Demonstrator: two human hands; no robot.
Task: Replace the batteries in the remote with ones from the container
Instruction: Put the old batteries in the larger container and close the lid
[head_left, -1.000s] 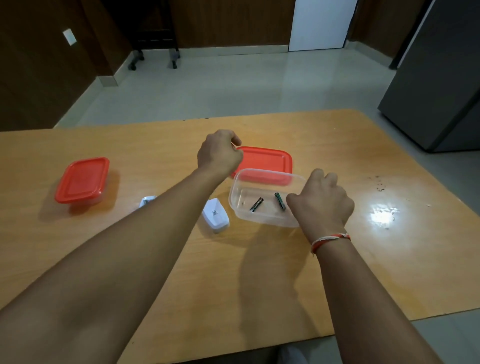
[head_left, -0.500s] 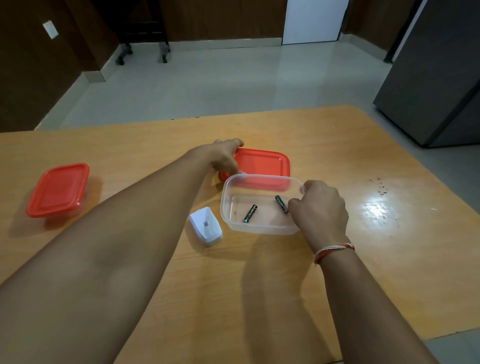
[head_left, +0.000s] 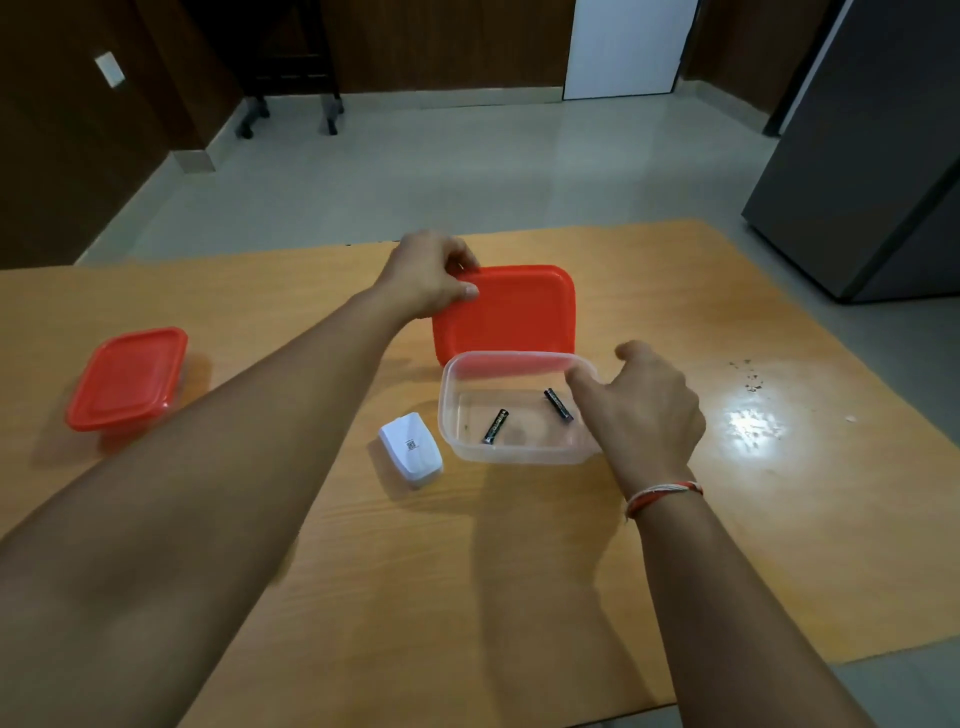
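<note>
Wooden bench: we note an open clear container holding two batteries, white remote beside it. Left hand fingers pinch red lid; right hand fingers loosely spread at container's rim.

Near-right corner of clear container hidden behind right hand, left corner of red lid covered by left hand, battery markings too small to be read, both forearms cut off by the lower edge
</note>
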